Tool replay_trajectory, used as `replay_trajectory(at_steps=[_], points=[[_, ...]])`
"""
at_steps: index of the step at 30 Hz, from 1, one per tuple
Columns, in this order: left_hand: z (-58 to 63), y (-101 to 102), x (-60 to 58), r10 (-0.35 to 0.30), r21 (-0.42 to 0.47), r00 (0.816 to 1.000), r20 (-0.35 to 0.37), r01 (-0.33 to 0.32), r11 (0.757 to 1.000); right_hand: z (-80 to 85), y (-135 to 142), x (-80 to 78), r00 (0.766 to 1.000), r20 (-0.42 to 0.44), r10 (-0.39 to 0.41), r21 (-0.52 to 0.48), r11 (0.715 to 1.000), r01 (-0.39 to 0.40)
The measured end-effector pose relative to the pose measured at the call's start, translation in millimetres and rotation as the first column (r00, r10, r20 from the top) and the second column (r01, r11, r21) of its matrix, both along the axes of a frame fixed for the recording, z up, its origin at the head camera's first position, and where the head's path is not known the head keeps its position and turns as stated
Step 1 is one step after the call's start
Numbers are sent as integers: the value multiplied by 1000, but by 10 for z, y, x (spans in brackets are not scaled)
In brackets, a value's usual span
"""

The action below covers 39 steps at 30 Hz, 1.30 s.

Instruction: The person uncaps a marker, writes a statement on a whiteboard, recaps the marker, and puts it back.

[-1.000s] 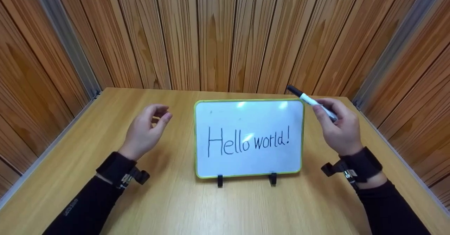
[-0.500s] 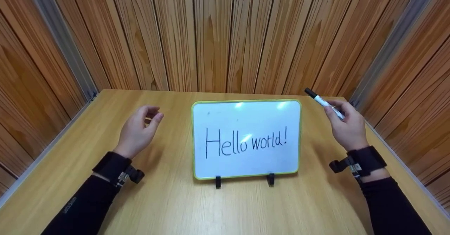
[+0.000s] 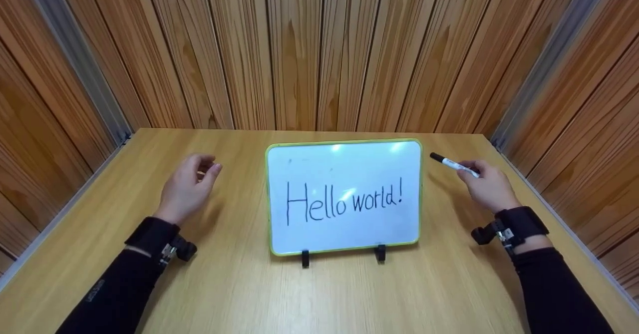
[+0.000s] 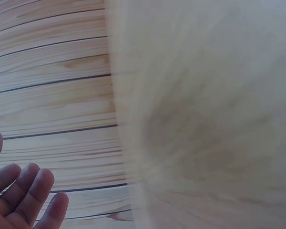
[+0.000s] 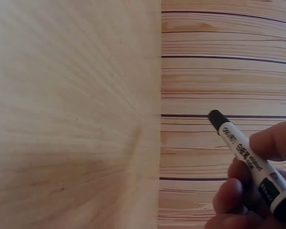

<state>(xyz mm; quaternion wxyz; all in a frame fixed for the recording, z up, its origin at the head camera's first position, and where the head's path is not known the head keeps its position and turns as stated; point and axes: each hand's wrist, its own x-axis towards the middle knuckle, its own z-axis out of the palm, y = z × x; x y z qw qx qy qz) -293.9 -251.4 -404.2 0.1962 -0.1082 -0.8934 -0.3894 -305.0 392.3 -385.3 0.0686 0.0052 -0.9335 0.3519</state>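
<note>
A whiteboard with a yellow-green frame stands on two black feet, bearing the handwritten words "Hello world!". To its right, my right hand pinches a capped whiteboard marker, white with a black cap that points up and left toward the board. The right wrist view shows the marker between thumb and fingers, its cap on. Left of the board, my left hand hovers over the table with loosely bent fingers and holds nothing; its fingertips show in the left wrist view.
A light wooden table lies under everything. Wood-plank panels rise behind it, with more on both sides. Black straps with small cameras are worn on both wrists.
My right hand has moved away to the right and then lowered toward the table with the marker. My left hand has shifted slightly left. The whole scene has drifted a little left in view.
</note>
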Motion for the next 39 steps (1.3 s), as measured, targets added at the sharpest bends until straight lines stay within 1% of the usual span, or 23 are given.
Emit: replay_trajectory(at_steps=[2, 5, 11, 19, 28, 34, 39], points=[[-14, -21, -10, 6, -12, 1000, 11, -6, 1000, -27, 8, -18, 1000, 26, 13, 19, 1000, -13], [-26, -47, -19, 11, -23, 1000, 20, -11, 1000, -63, 14, -37, 999, 43, 19, 55, 998, -21], [-31, -75, -18, 8, -30, 999, 38, -7, 1000, -115, 7, -54, 998, 65, -12, 126, 992, 4], [-26, -84, -9, 11, -50, 997, 72, -7, 999, -166, 16, -40, 988, 153, -35, 205, 979, 3], [-25, -71, -18, 10, -83, 993, 120, 0, 997, -200, 48, -45, 975, 214, -62, 222, 975, 13], [-41, -79, -38, 21, -87, 988, 151, -8, 996, -218, 77, -67, 964, 260, -57, 201, 980, 4], [-44, -87, -36, 22, -85, 986, 167, -8, 996, -219, 75, -87, 960, 273, -54, 191, 982, 1]])
